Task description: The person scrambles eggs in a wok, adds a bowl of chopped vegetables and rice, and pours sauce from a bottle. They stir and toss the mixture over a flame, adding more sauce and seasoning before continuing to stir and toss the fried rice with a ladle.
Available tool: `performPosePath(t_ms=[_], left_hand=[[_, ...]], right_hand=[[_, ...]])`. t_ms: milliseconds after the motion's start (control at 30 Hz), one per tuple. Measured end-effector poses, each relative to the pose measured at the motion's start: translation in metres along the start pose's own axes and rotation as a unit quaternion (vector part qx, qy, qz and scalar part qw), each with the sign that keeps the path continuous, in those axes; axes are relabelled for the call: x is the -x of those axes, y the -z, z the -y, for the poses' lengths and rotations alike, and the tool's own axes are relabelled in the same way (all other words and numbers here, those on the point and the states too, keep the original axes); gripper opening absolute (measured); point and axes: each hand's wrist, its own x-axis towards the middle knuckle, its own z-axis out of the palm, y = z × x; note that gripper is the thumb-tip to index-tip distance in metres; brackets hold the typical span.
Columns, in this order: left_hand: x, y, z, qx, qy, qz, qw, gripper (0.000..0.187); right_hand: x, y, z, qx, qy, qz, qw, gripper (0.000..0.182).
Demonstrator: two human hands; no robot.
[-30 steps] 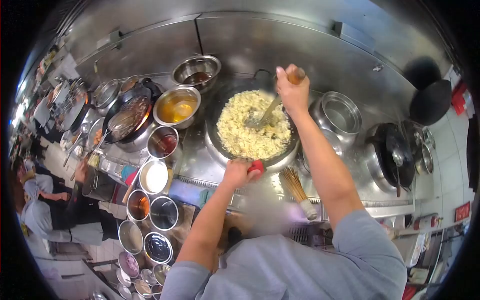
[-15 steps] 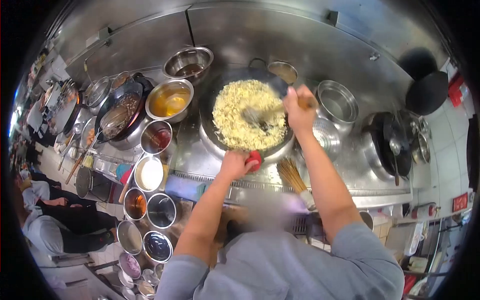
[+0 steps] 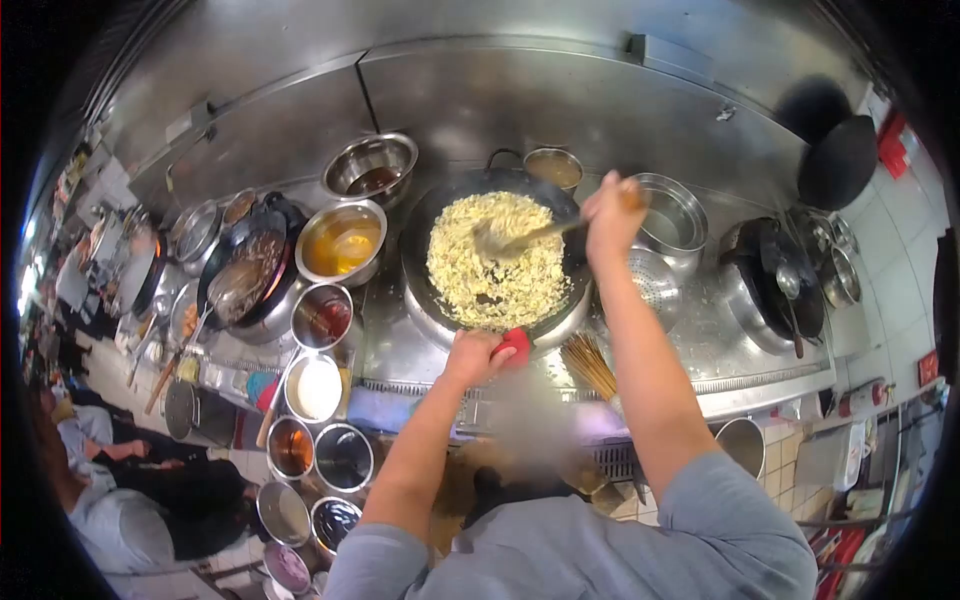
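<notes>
A black wok (image 3: 412,225) full of yellow-white, egg-like chopped food (image 3: 490,275) sits on the burner in front of me. My left hand (image 3: 474,357) is closed on a red cloth (image 3: 515,346) at the wok's near rim; any handle beneath is covered. My right hand (image 3: 612,222), to the right over the wok's edge, is wrapped round the wooden-ended handle of a wok ladle (image 3: 535,237). The ladle's head is blurred by motion and lies in the food at the upper middle of the wok.
Steel bowls (image 3: 370,165), one with yellow liquid (image 3: 345,245), and several seasoning pots (image 3: 313,388) stand left. A second wok (image 3: 240,270) lies farther left. A bamboo brush (image 3: 588,365), a perforated strainer (image 3: 650,285) and a steel pot (image 3: 672,215) are right. People (image 3: 120,500) stand at far left.
The ladle's head has moved up and left through the food, spreading it differently. My right hand has shifted slightly right. My left hand stays on the red cloth. The whole view has tilted slightly.
</notes>
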Motion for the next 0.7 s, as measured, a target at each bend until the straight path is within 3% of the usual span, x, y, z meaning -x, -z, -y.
performPosePath(t_ms=[100, 167, 233, 300, 400, 433, 500, 533, 567, 633, 667, 700], left_hand=[[-0.006, 0.002, -0.003, -0.011, 0.014, 0.066, 0.998, 0.038], [-0.004, -0.010, -0.020, -0.012, 0.065, 0.017, 0.998, 0.039], [0.004, 0.007, -0.059, -0.026, 0.050, -0.017, 0.998, 0.040], [0.023, 0.056, -0.104, -0.021, -0.002, -0.066, 0.998, 0.042], [0.021, 0.107, -0.126, -0.022, -0.036, -0.068, 0.997, 0.042], [0.020, 0.110, -0.128, -0.017, -0.038, -0.080, 0.996, 0.042], [0.013, 0.052, -0.100, -0.028, -0.058, -0.089, 0.994, 0.043], [0.021, 0.001, -0.084, -0.047, -0.020, -0.100, 0.994, 0.044], [0.033, -0.026, -0.080, -0.067, 0.019, -0.114, 0.991, 0.045], [0.071, -0.035, -0.092, -0.061, 0.007, -0.023, 0.998, 0.048], [0.086, -0.002, -0.118, -0.054, -0.038, -0.002, 0.998, 0.048], [0.102, 0.051, -0.151, -0.051, -0.082, 0.022, 0.995, 0.048]], right_hand=[[0.052, 0.000, 0.018, 0.030, -0.011, 0.022, 0.999, 0.027], [0.036, -0.014, 0.069, -0.009, -0.108, 0.008, 0.994, 0.025], [-0.003, -0.019, 0.099, -0.042, -0.174, 0.077, 0.981, 0.024], [-0.032, -0.041, 0.130, -0.008, -0.259, 0.080, 0.963, 0.024], [-0.040, -0.059, 0.137, -0.007, -0.245, 0.158, 0.956, 0.024], [-0.027, -0.064, 0.133, 0.007, -0.189, 0.110, 0.976, 0.020], [0.000, -0.067, 0.104, 0.109, -0.128, 0.037, 0.985, 0.017], [0.018, -0.057, 0.084, 0.104, -0.103, 0.042, 0.988, 0.016], [0.034, -0.049, 0.072, 0.097, -0.075, 0.048, 0.991, 0.016], [0.058, -0.032, 0.081, -0.031, -0.031, 0.106, 0.993, 0.017], [0.060, -0.030, 0.094, -0.032, -0.027, 0.113, 0.993, 0.017], [0.061, -0.031, 0.114, 0.008, -0.106, 0.134, 0.985, 0.019]])
